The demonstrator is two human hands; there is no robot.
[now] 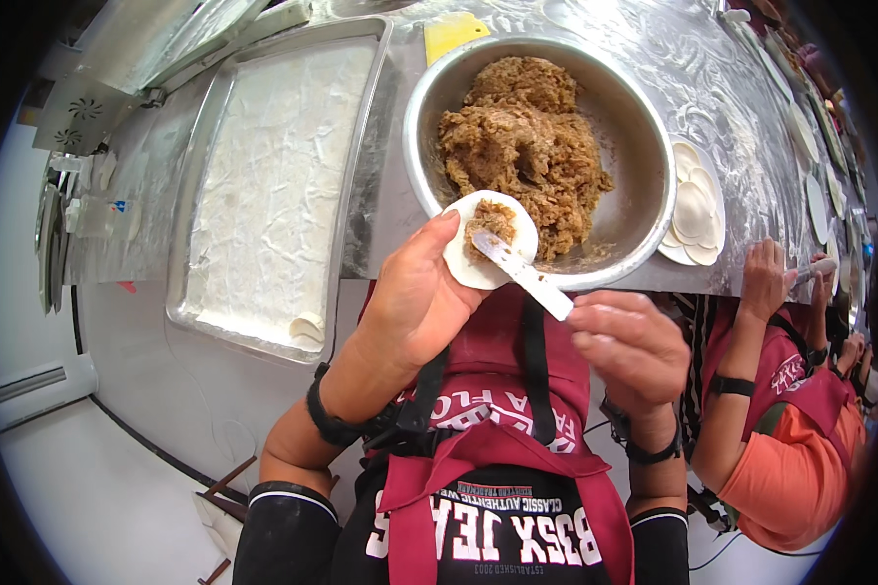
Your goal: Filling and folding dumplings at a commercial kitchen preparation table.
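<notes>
My left hand (417,300) holds a round dough wrapper (459,256) in its palm and fingers, with a lump of brown filling (496,218) on its middle. In my right hand (629,344) is a white flat spreader (538,285), whose smeared tip rests on that filling. Both hands are at the near rim of a large metal bowl (651,110), which holds a big mound of brown minced filling (527,139). Right of the bowl, a white plate (678,252) carries a pile of round wrappers (693,208).
A flour-dusted metal tray (344,197) lies to the left, with a folded dumpling (306,326) in its near right corner. A yellow dough scraper (453,35) is behind the bowl. At the right, a co-worker's hands (767,278) work at the floury table (739,146).
</notes>
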